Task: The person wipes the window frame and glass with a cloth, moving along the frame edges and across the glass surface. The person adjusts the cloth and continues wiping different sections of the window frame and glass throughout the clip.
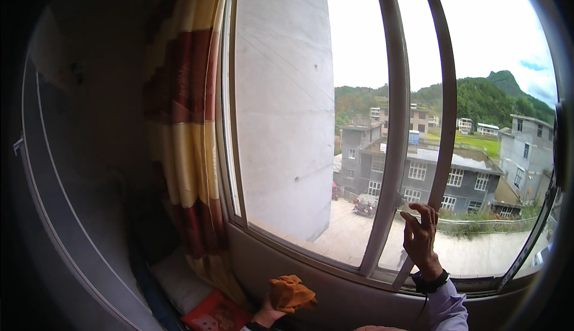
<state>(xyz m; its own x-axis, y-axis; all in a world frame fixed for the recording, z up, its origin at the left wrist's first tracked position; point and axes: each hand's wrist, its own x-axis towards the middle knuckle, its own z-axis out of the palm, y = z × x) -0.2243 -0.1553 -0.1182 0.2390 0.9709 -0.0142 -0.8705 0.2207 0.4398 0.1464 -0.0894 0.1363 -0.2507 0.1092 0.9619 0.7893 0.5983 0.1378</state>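
My left hand is low in the view, below the window sill, holding a crumpled orange-brown cloth. The cloth covers most of its fingers. My right hand is raised at the sliding window, with a black wristband or watch at the wrist. Its fingers are bent and spread, and no object shows between them. Behind its knuckles runs the upright stile of a window sash; whether they touch is hard to tell. Just left of the fingertips, a small latch sits on the thicker window upright.
A cream and dark-red curtain hangs at the window's left side. Beneath it lie a pale cushion and a red printed item. The window track runs along the sill. Outside stand a grey wall and several buildings.
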